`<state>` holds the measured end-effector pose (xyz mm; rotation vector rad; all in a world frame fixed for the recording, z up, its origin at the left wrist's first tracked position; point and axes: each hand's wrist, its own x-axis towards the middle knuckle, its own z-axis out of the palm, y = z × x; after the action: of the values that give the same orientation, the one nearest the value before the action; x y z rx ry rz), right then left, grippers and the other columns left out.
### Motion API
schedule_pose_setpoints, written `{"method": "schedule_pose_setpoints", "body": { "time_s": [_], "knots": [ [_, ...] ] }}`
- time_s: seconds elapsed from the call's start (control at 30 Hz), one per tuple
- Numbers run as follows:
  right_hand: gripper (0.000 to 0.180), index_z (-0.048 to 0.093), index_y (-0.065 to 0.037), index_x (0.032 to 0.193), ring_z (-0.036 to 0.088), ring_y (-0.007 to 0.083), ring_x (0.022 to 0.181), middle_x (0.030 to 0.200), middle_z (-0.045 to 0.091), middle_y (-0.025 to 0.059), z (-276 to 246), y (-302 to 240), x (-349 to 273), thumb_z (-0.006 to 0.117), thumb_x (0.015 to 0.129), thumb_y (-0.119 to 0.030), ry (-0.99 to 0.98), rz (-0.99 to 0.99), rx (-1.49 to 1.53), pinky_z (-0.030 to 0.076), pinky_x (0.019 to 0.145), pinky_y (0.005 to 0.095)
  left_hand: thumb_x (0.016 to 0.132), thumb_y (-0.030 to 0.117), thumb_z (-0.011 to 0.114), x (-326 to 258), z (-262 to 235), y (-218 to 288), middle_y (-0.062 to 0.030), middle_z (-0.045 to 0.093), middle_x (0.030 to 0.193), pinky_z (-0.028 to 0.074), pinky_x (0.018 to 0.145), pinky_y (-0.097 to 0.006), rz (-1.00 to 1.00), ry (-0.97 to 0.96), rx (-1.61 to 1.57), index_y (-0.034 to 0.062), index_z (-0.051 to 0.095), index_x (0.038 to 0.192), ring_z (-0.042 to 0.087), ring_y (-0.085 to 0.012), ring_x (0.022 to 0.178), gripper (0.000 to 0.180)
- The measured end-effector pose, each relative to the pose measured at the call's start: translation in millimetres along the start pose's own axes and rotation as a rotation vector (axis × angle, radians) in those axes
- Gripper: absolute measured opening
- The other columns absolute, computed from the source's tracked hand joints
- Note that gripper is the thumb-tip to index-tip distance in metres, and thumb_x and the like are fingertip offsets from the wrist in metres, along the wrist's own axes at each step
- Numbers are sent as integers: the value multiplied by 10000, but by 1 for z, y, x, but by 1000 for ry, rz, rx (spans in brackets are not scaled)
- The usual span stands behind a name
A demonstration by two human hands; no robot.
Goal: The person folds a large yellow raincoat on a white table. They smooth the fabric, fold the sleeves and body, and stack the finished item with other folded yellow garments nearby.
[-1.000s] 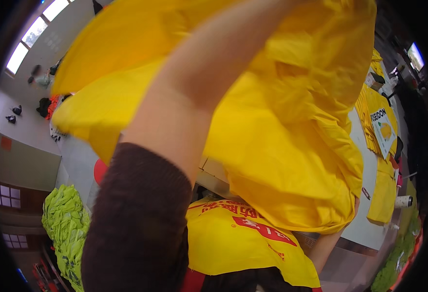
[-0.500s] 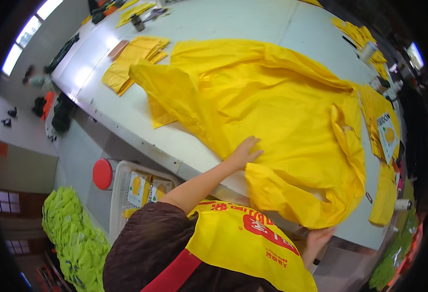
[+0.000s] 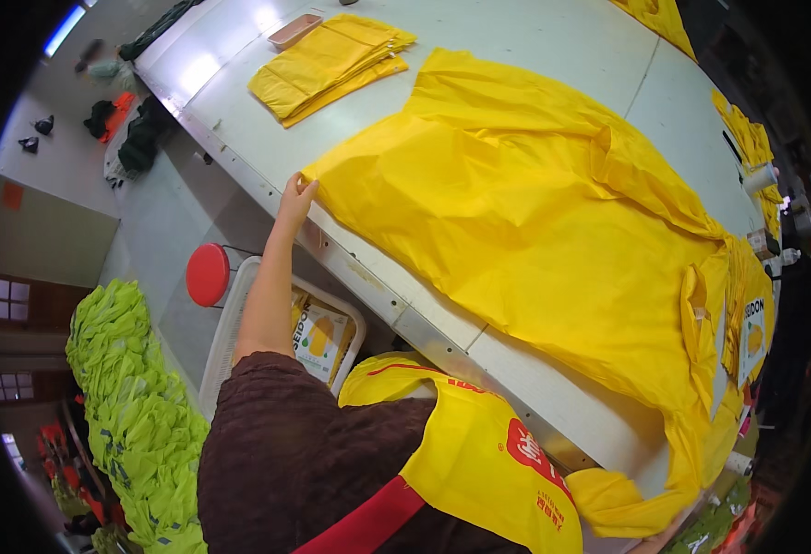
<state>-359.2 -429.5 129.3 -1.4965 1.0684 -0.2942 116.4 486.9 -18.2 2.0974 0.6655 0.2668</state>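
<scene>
A large yellow raincoat (image 3: 534, 240) lies spread over the white table, its surface creased, with a sleeve hanging over the near edge at the lower right. At the coat's left corner, my left hand (image 3: 298, 196) pinches the cloth between thumb and fingers, above the table's edge. Beside the hanging sleeve only a sliver of skin from my right arm shows at the lower right; the fingers of that hand are hidden by the yellow cloth.
Folded yellow garments (image 3: 331, 65) and a pinkish tray (image 3: 294, 31) lie at the far left of the table (image 3: 239, 111). More yellow packs (image 3: 751, 314) are stacked at right. Below stand a red-topped stool (image 3: 208, 275), a white basket (image 3: 354, 346) and a lime-green garment pile (image 3: 133, 415).
My left hand has gone from lying on the cloth to the coat's left corner, now gripped. The coat's left side is spread flatter. My right hand has slipped out of sight.
</scene>
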Motion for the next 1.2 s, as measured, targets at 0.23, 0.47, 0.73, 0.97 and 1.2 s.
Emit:
{"method": "schedule_pose_setpoints", "body": {
  "time_s": [0.23, 0.47, 0.73, 0.97, 1.2],
  "knots": [
    [858, 175, 19, 1383, 376, 270, 1228, 1376, 339, 165, 50, 83, 41, 670, 773, -327, -69, 230, -391, 329, 1004, 377, 777, 356, 657, 13, 24, 17, 3, 514, 752, 352, 404, -231, -99, -165, -28, 64, 541, 1035, 487, -71, 574, 406],
    [930, 190, -72, 1403, 229, 370, 1309, 1411, 259, 216, 193, 56, 40, 666, 696, -445, 435, -55, -1230, 282, 1029, 448, 812, 305, 627, 1, 4, 58, 1, 485, 613, 384, 401, -191, -233, -215, -164, 78, 530, 834, 452, -81, 442, 248],
    [330, 499, -22, 1172, 534, 379, 994, 1096, 557, 221, 122, 6, 176, 427, 870, -135, 183, -464, -897, 432, 810, 414, 846, 297, 581, 206, 45, 285, -82, 621, 852, 485, 640, -304, 65, -239, -610, 37, 568, 987, 589, -195, 736, 296],
    [577, 342, -77, 1355, 388, 318, 1231, 1340, 397, 185, 131, -74, 53, 375, 806, 95, 216, -774, -1044, 316, 1010, 364, 883, 200, 524, 152, -62, 411, -118, 614, 1006, 451, 889, -334, 332, -185, -967, 11, 547, 1077, 583, -222, 976, 271],
    [619, 425, -59, 1294, 281, 387, 1280, 1387, 292, 218, 168, 6, 9, 376, 715, 153, -29, -821, -1334, 255, 1061, 396, 920, 195, 471, 179, -66, 34, -124, 577, 1122, 488, 866, -304, -128, -224, -873, -17, 499, 1156, 573, -206, 1005, 319]
  ]
}}
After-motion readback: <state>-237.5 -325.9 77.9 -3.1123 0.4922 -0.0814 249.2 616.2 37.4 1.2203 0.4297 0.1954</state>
